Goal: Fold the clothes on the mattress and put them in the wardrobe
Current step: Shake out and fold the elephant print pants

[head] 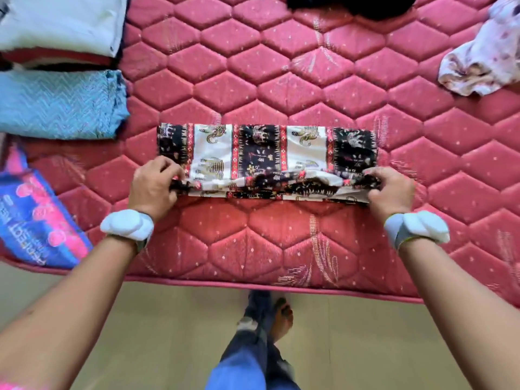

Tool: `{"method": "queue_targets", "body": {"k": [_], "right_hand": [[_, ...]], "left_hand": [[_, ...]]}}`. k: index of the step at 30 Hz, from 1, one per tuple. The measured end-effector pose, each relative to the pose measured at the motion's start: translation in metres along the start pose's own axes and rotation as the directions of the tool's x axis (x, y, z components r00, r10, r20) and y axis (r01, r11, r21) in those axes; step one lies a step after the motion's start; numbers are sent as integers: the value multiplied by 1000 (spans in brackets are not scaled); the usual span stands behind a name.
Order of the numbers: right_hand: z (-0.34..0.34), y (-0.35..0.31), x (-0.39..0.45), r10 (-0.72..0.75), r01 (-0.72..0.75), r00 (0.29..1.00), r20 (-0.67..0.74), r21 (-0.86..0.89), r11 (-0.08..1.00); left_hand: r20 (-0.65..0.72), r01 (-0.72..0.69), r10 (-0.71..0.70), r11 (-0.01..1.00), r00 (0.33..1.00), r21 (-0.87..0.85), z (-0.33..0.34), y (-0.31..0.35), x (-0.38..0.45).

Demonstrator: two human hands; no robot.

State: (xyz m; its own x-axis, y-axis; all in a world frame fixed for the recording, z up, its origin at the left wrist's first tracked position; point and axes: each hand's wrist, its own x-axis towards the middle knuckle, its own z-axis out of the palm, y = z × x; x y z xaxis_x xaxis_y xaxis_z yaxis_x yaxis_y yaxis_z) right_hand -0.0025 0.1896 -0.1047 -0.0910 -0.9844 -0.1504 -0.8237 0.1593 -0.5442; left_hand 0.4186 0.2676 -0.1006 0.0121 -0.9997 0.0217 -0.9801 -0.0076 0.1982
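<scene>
A patterned cloth (267, 153) in black, white and red bands with elephant prints lies as a long folded strip across the middle of the red quilted mattress (281, 80). My left hand (156, 185) pinches the strip's near left corner. My right hand (389, 188) pinches its near right corner. The near edge is lifted and bunched between the two hands, while the far edge lies flat. Both wrists carry white bands.
A folded blue chevron cloth (59, 105) and a folded white cloth (62, 21) lie at the left. A blue and pink packet (36, 218) sits near the left edge. A crumpled floral garment (484, 63) lies at the right, a black garment (354, 4) at the top. Floor and my legs (253, 347) are below.
</scene>
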Motion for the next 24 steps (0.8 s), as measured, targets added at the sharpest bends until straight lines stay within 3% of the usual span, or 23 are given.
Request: {"method": "queue_targets", "body": {"k": [2, 5, 9, 11, 12, 15, 18, 21, 22, 24], "right_hand": [[1, 13, -7, -65, 71, 997, 37, -161, 984], [-4, 13, -18, -47, 22, 995, -89, -265, 964], [-5, -12, -4, -198, 135, 960, -196, -295, 946], [0, -30, 16, -206, 166, 972, -109, -294, 941], [4, -38, 27, -198, 174, 979, -49, -309, 935], [13, -56, 59, -121, 181, 977, 174, -389, 903], [16, -66, 79, 7, 170, 946, 324, -515, 840], [8, -77, 88, 156, 114, 920, 359, -626, 771], [4, -78, 91, 158, 132, 915, 372, -644, 754], [-5, -84, 96, 26, 230, 940, 339, -690, 686]], "left_hand": [[76, -29, 27, 999, 997, 31, 2, -1, -11], [152, 32, -41, 998, 987, 60, 3, 4, -24], [-46, 172, -170, 983, 984, 57, -5, 21, 0], [-124, 199, -192, 979, 974, 48, -8, 25, 25], [-101, 213, -209, 976, 973, 36, -9, 25, 39], [198, 202, -216, 976, 956, 85, -12, 10, 80], [510, 86, -224, 956, 830, 279, -24, -1, 110], [565, 84, -267, 941, 780, 328, -35, -2, 122], [579, 91, -249, 954, 776, 287, -38, -2, 123], [584, 126, -208, 976, 784, 179, -43, -5, 125]]}}
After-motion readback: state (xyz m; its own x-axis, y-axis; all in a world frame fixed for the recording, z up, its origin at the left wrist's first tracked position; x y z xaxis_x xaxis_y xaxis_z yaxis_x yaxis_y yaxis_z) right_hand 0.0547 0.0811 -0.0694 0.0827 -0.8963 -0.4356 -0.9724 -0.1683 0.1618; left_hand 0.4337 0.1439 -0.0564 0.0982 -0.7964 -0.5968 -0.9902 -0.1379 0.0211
